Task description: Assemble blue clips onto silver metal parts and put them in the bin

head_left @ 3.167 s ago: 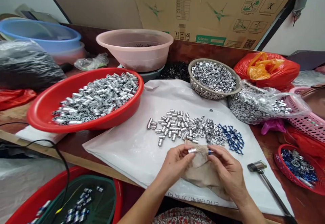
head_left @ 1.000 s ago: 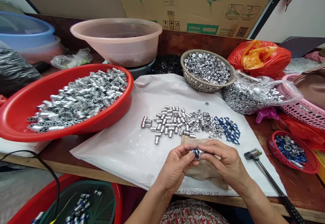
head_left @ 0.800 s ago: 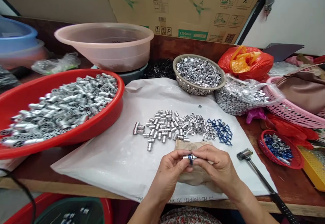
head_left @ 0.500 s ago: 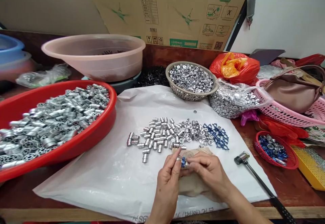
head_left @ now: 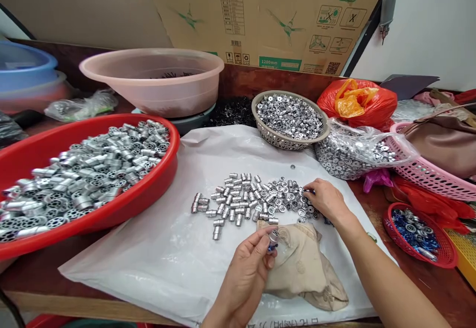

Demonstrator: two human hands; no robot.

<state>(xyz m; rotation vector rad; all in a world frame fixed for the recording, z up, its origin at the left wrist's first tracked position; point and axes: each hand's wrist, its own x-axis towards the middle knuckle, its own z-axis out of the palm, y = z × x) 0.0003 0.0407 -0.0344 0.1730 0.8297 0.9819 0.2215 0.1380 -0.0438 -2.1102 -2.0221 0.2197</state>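
Observation:
My left hand (head_left: 245, 273) is low over a beige cloth (head_left: 297, 268), and its fingers pinch a small silver cylinder with a blue piece on it (head_left: 273, 241). My right hand (head_left: 327, 201) reaches forward to the far end of a spread of metal parts, its fingertips among small silver rings (head_left: 288, 196). Whether those fingers hold a ring, I cannot tell. Silver cylinders (head_left: 226, 204) lie loose to the left of the rings. Blue pieces (head_left: 327, 220) at the pile's right end are mostly hidden by my right hand. Everything lies on a white plastic sheet (head_left: 122, 268).
A large red basin (head_left: 111, 214) of silver cylinders stands left. Behind are a pink basin (head_left: 148, 70) and a grey basket (head_left: 275, 137) of rings. A bag of rings (head_left: 353, 154) and a small red basket (head_left: 449, 253) of blue parts lie right.
My right hand has parted from my left and moved forward to the pile. My left hand has dropped lower, keeping the small part. The cloth is more spread out.

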